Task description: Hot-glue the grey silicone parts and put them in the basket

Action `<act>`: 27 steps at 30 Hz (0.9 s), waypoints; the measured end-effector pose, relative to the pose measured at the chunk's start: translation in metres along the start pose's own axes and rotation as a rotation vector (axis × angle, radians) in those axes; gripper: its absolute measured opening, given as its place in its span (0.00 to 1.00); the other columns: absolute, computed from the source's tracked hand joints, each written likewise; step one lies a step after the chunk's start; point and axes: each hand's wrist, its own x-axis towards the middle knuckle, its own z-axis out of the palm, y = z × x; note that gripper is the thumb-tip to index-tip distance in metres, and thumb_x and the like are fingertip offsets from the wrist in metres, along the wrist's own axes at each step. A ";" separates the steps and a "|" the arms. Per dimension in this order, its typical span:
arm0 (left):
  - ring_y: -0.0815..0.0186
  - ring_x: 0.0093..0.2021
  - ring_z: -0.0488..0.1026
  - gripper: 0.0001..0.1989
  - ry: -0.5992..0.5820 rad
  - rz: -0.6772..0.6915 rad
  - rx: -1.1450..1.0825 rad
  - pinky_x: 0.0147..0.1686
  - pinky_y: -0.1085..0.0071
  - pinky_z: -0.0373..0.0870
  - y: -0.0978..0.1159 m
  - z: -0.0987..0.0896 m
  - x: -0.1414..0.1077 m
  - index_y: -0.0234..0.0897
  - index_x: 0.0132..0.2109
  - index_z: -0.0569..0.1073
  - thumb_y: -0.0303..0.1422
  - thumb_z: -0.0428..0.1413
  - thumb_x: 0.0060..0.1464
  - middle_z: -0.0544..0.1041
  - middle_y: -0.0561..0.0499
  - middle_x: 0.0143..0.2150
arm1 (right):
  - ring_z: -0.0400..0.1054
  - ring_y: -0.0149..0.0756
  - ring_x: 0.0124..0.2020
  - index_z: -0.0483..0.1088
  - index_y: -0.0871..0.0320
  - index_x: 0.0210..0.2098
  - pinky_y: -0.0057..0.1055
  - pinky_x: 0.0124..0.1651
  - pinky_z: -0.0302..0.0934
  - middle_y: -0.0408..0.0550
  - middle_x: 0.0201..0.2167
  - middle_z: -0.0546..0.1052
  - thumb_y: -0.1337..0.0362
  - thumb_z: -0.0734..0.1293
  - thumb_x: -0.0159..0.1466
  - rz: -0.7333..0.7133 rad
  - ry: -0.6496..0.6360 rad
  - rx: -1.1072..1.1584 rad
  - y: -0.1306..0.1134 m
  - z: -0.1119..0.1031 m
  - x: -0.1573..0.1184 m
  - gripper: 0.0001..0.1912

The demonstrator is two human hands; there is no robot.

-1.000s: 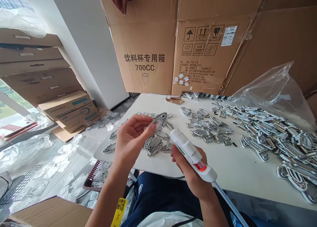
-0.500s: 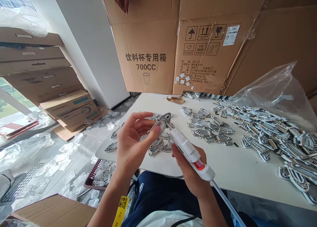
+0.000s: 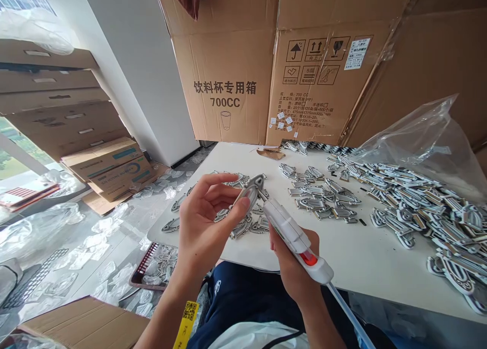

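My left hand (image 3: 209,217) is closed on a flat grey-and-white plastic piece (image 3: 251,192), thumb in front, its tapered end with a small hole pointing up to the right. In my right hand (image 3: 297,263) lies a white pen-shaped tool (image 3: 289,227) with a thin metal tip, a red part and a pale cord or tube at its rear. The tool's tip is by the right edge of the held piece; whether they touch I cannot tell. Behind and below my left hand several similar pieces (image 3: 241,227) lie on the white table (image 3: 266,250).
A loose group of pieces (image 3: 315,199) lies right of centre, with a large heap (image 3: 429,207) beyond it and a clear plastic bag (image 3: 426,136). Large cardboard (image 3: 228,55) stands along the back. A basket of pieces (image 3: 146,263) sits lower left, near plastic wrappers (image 3: 91,247) on the floor.
The held piece and the white tool have shifted slightly to the right and down in the picture. My grip on both stays much the same.
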 end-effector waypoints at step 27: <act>0.63 0.45 0.88 0.15 0.038 0.419 0.324 0.51 0.65 0.87 -0.020 -0.001 0.007 0.46 0.55 0.81 0.27 0.72 0.65 0.88 0.54 0.45 | 0.59 0.32 0.24 0.69 0.51 0.34 0.28 0.26 0.53 0.37 0.23 0.70 0.37 0.77 0.70 0.306 -0.066 0.185 -0.022 -0.004 0.005 0.27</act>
